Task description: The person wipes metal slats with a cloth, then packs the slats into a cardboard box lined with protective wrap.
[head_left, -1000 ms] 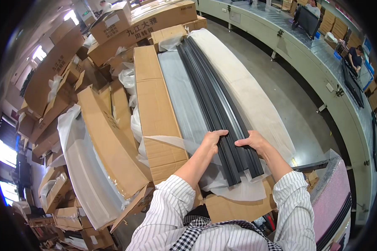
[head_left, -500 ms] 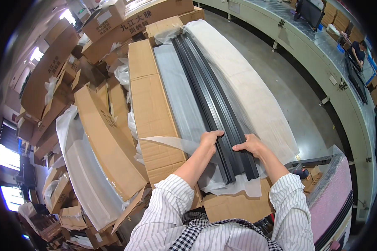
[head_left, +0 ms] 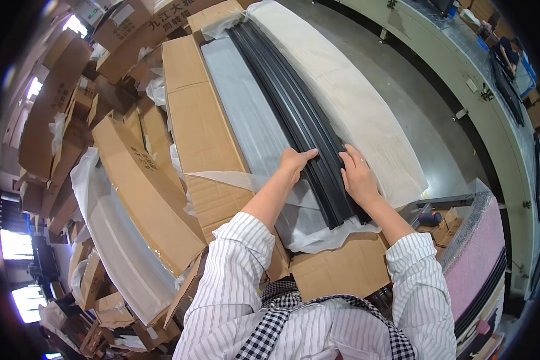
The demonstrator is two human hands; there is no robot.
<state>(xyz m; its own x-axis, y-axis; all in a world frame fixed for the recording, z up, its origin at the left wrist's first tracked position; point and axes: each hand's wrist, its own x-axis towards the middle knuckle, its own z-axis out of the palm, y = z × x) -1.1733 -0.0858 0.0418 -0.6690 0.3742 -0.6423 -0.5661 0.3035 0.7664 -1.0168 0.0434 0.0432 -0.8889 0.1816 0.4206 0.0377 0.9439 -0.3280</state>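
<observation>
Black profiles (head_left: pixel 299 120) lay lengthwise over translucent wrap (head_left: pixel 249 102). The left hand (head_left: pixel 294 163) touched their left edge, thumb on top; the right hand (head_left: pixel 360 178) lay along their right edge. A cardboard flap (head_left: pixel 342 267) sat beyond their near end.

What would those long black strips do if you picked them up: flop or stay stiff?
The black strips would probably stay fairly stiff: their ridges run evenly along the whole length. Their smooth shine suggests they might be slippery. Lying side by side, they could slide apart if lifted together.
</observation>
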